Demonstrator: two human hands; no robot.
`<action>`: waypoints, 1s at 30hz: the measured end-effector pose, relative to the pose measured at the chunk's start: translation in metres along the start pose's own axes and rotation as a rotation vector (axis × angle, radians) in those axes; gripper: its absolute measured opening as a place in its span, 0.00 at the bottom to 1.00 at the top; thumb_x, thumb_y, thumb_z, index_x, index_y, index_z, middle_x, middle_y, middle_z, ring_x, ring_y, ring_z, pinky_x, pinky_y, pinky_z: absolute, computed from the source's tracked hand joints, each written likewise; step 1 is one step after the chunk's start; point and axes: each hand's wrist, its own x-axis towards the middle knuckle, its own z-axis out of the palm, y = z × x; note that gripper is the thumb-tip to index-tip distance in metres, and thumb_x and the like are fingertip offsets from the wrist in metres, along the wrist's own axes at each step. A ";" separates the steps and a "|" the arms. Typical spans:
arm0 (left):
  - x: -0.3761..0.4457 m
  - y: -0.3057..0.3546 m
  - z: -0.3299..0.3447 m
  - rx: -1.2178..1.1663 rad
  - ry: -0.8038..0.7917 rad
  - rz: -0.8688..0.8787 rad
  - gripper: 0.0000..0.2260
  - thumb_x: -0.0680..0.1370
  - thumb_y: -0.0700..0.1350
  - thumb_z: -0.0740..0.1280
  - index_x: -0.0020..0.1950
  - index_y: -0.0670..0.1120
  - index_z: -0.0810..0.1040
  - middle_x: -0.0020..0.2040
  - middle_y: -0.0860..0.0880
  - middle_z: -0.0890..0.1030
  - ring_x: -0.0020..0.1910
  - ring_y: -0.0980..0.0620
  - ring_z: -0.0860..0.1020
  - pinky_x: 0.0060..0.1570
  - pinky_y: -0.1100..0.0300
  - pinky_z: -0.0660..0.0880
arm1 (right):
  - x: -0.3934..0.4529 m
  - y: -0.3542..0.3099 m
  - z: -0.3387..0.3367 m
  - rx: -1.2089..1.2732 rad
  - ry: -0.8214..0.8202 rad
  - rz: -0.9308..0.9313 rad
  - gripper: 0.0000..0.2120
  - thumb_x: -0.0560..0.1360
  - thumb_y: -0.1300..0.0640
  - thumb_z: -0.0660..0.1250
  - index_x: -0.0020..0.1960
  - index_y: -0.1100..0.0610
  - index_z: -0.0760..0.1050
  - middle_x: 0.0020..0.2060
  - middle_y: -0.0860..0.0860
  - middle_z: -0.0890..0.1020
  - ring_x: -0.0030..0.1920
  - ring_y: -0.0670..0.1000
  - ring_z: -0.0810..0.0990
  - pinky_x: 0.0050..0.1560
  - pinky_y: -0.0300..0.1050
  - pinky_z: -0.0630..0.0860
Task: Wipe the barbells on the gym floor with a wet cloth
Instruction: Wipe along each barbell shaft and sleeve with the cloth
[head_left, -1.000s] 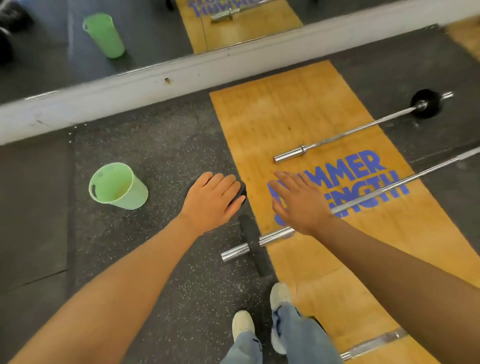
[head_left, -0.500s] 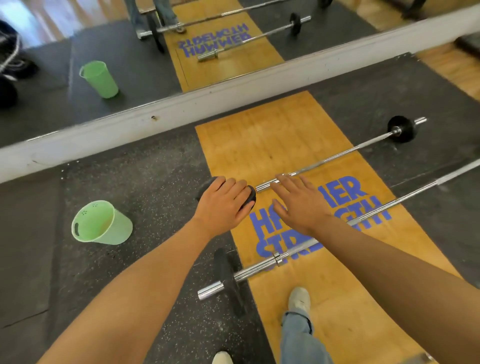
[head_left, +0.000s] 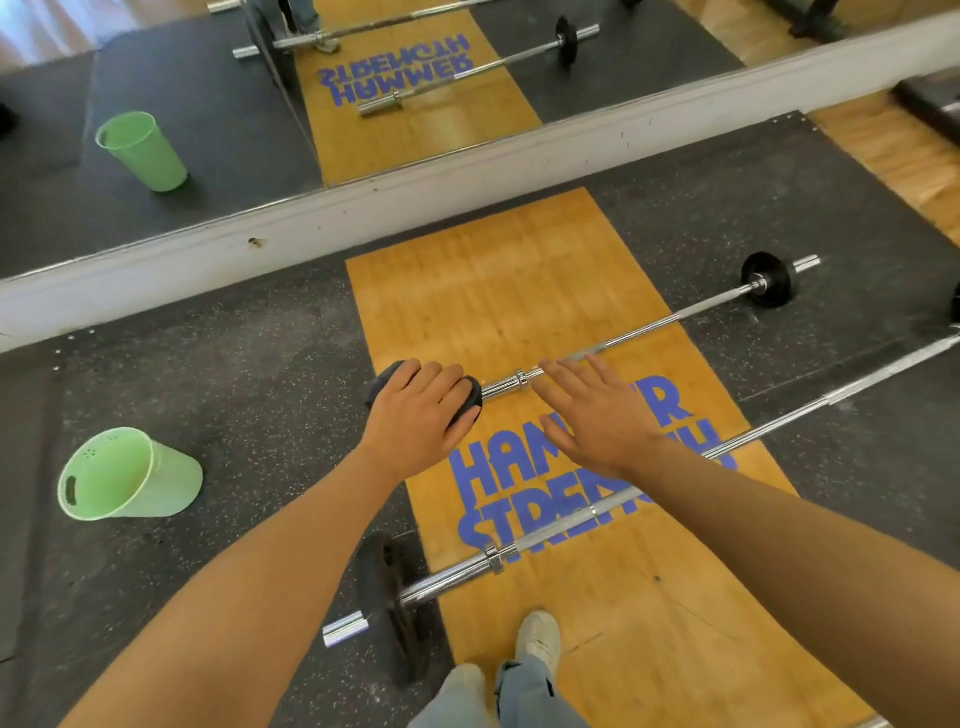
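A wall mirror (head_left: 156, 78) ran across the top of the gym floor (head_left: 234, 364), whose dark rubber flanked a wooden lifting platform (head_left: 498, 291) printed with blue lettering. Two barbells lay slantwise on it: the far barbell (head_left: 675, 314), with a small black plate at 2 o'clock, and the near barbell (head_left: 571, 512), its plate at 6 o'clock beside the person's shoes. A green bucket (head_left: 130, 475) lay tipped on the rubber at 9 o'clock. The left hand (head_left: 415, 415) gripped a dark cloth (head_left: 467, 402), fingers curled over it, at the near end of the far barbell; whether the cloth was pressed on the sleeve could not be told. The right hand (head_left: 597, 421) hovered released, fingers spread, just above the same bar's collar. Judging by the pose, wiping of the far barbell was only starting at its end, with its shaft and seemingly the whole near barbell left to do. No wet streaks showed.
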 end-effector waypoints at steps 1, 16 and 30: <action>0.005 -0.001 0.004 -0.005 0.004 -0.010 0.16 0.81 0.53 0.59 0.51 0.42 0.80 0.51 0.46 0.81 0.45 0.45 0.78 0.52 0.51 0.69 | 0.002 0.003 0.001 0.008 -0.008 0.007 0.26 0.78 0.45 0.52 0.62 0.58 0.80 0.64 0.58 0.80 0.62 0.59 0.80 0.63 0.63 0.75; 0.052 -0.055 0.036 -0.006 -0.017 -0.085 0.15 0.81 0.52 0.61 0.50 0.42 0.81 0.53 0.46 0.82 0.48 0.44 0.79 0.52 0.51 0.69 | 0.055 0.031 0.021 0.061 -0.037 0.015 0.26 0.79 0.46 0.51 0.65 0.57 0.79 0.69 0.57 0.76 0.67 0.58 0.76 0.71 0.60 0.68; 0.104 -0.154 0.152 -0.146 -0.059 -0.043 0.15 0.80 0.52 0.60 0.49 0.42 0.81 0.52 0.46 0.82 0.50 0.45 0.79 0.54 0.50 0.66 | 0.182 0.076 0.062 -0.007 -0.086 0.062 0.25 0.80 0.47 0.53 0.66 0.58 0.78 0.70 0.57 0.75 0.68 0.61 0.75 0.69 0.60 0.70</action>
